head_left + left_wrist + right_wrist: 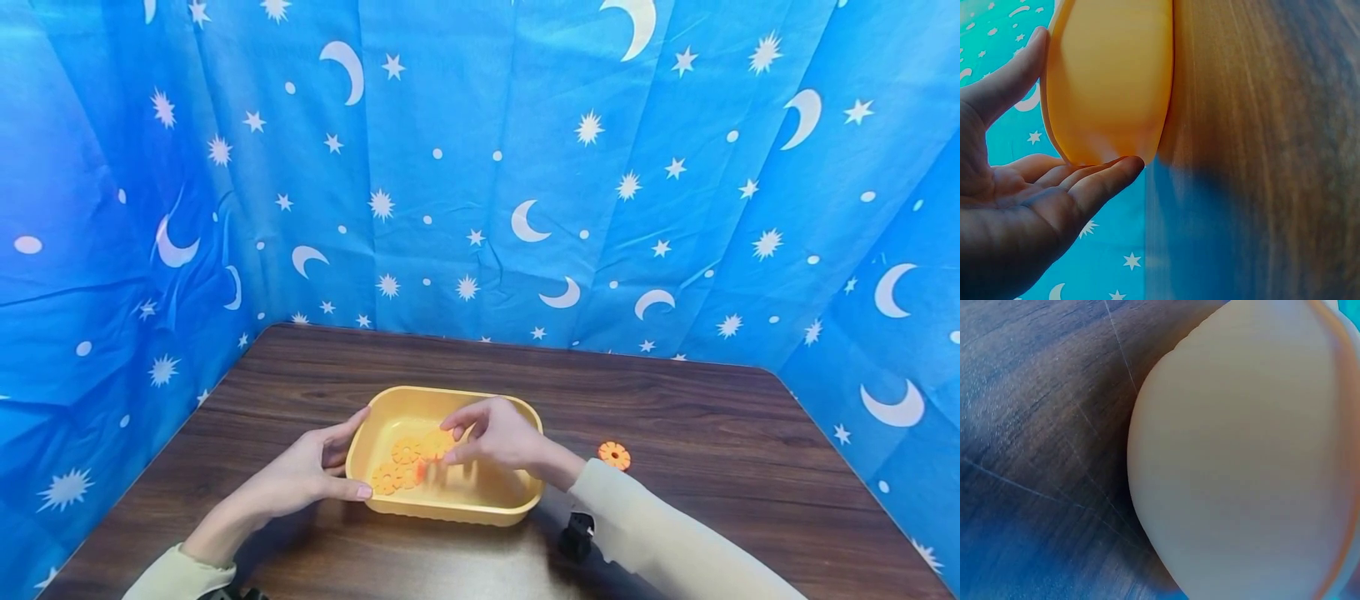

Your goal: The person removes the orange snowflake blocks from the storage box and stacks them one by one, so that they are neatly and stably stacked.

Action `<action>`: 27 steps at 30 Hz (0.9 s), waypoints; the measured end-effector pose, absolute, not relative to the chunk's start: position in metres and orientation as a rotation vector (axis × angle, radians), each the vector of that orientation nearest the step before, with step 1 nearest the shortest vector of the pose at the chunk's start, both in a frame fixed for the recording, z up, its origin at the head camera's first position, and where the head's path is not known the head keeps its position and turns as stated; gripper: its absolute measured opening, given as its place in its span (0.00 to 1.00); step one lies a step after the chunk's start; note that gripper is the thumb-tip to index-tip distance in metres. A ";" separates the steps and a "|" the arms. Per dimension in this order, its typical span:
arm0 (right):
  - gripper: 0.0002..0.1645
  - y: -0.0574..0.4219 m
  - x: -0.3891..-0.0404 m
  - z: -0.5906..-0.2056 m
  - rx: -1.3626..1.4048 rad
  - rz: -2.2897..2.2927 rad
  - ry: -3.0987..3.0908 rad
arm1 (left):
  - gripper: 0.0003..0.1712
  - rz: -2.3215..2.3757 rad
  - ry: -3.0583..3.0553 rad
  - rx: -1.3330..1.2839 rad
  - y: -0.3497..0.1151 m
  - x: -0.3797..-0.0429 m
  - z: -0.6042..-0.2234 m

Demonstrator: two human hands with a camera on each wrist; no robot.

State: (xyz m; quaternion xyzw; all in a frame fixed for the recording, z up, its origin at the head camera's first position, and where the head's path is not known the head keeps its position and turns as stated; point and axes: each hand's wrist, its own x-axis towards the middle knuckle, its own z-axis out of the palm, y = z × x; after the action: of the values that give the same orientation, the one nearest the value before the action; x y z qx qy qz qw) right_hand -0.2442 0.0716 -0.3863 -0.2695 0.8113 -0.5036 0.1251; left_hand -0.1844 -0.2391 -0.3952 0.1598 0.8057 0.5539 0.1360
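A yellow plastic basin point(487, 507) stands on the table. My left hand point(296, 473) rests against its left end, thumb at the front rim and straight fingers along the wall; the left wrist view shows this hand point(1035, 181) touching the basin point(1110, 81) from outside. Over the inside of the basin, my right hand point(498, 433) pinches an orange notched flower-shaped disc point(438, 444) between thumb and fingers. Several similar discs point(387, 478) lie in the basin's left part. In the right wrist view only the basin's outer wall point(1235, 456) shows; the hand is out of sight.
Another orange notched disc point(614, 455) lies on the dark wood table point(697, 467), right of the basin and beyond the right sleeve point(645, 517). A blue curtain point(465, 167) with moons and stars hangs behind the table and on both sides.
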 end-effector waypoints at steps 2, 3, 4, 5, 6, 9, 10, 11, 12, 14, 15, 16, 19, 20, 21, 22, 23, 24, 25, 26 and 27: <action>0.21 0.073 -0.244 -0.386 -0.784 -1.472 2.366 | 0.63 1.603 2.336 0.462 -0.239 -0.184 -0.395; 0.21 0.074 -0.244 -0.385 -0.784 -1.474 2.370 | 0.64 1.603 2.335 0.463 -0.239 -0.184 -0.395; 0.21 0.075 -0.244 -0.385 -0.783 -1.479 2.369 | 0.64 1.603 2.336 0.464 -0.239 -0.184 -0.395; 0.22 0.076 -0.244 -0.384 -0.781 -1.483 2.368 | 0.64 1.603 2.337 0.465 -0.239 -0.184 -0.395; 0.22 0.077 -0.244 -0.384 -0.778 -1.489 2.369 | 0.64 1.602 2.338 0.465 -0.239 -0.184 -0.395; 0.22 0.080 -0.244 -0.382 -0.752 -1.502 2.369 | 0.64 1.600 2.340 0.464 -0.239 -0.184 -0.395; 0.22 0.081 -0.244 -0.381 -0.746 -1.513 2.364 | 0.64 1.598 2.341 0.462 -0.239 -0.184 -0.395; 0.22 0.082 -0.244 -0.381 -0.748 -1.518 2.362 | 0.64 1.600 2.341 0.462 -0.239 -0.184 -0.396; 0.22 0.083 -0.244 -0.380 -0.751 -1.527 2.357 | 0.64 1.600 2.340 0.462 -0.239 -0.184 -0.396; 0.22 0.085 -0.244 -0.379 -0.756 -1.530 2.355 | 0.64 1.602 2.337 0.461 -0.239 -0.185 -0.397; 0.22 0.085 -0.243 -0.378 -0.764 -1.534 2.352 | 0.64 1.603 2.336 0.461 -0.239 -0.185 -0.397; 0.22 0.086 -0.243 -0.378 -0.772 -1.535 2.355 | 0.64 1.604 2.335 0.461 -0.239 -0.185 -0.397; 0.22 0.089 -0.243 -0.377 -0.767 -1.537 2.365 | 0.64 1.601 2.340 0.457 -0.239 -0.185 -0.397; 0.22 0.090 -0.243 -0.377 -0.773 -1.542 2.366 | 0.64 1.599 2.342 0.455 -0.238 -0.185 -0.397; 0.22 0.091 -0.243 -0.376 -0.781 -1.549 2.369 | 0.64 1.598 2.344 0.454 -0.238 -0.185 -0.397; 0.22 0.093 -0.242 -0.375 -0.785 -1.551 2.376 | 0.64 1.597 2.344 0.454 -0.238 -0.185 -0.397; 0.22 0.094 -0.242 -0.374 -0.794 -1.557 2.378 | 0.64 1.597 2.345 0.453 -0.238 -0.185 -0.396; 0.22 0.096 -0.241 -0.373 -0.803 -1.559 2.382 | 0.64 1.597 2.345 0.452 -0.238 -0.185 -0.396; 0.22 0.097 -0.241 -0.372 -0.812 -1.564 2.383 | 0.64 1.598 2.345 0.453 -0.238 -0.184 -0.396; 0.22 0.099 -0.240 -0.371 -0.807 -1.564 2.389 | 0.64 1.599 2.342 0.453 -0.238 -0.184 -0.396; 0.22 0.101 -0.240 -0.370 -0.806 -1.567 2.390 | 0.64 1.600 2.341 0.453 -0.238 -0.184 -0.396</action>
State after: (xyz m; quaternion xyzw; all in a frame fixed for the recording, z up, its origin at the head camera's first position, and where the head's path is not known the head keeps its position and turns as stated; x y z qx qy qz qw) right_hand -0.2398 0.1006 -0.3704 -0.2703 0.8019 -0.5257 0.0861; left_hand -0.1843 -0.2383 -0.3962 0.1565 0.8079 0.5520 0.1346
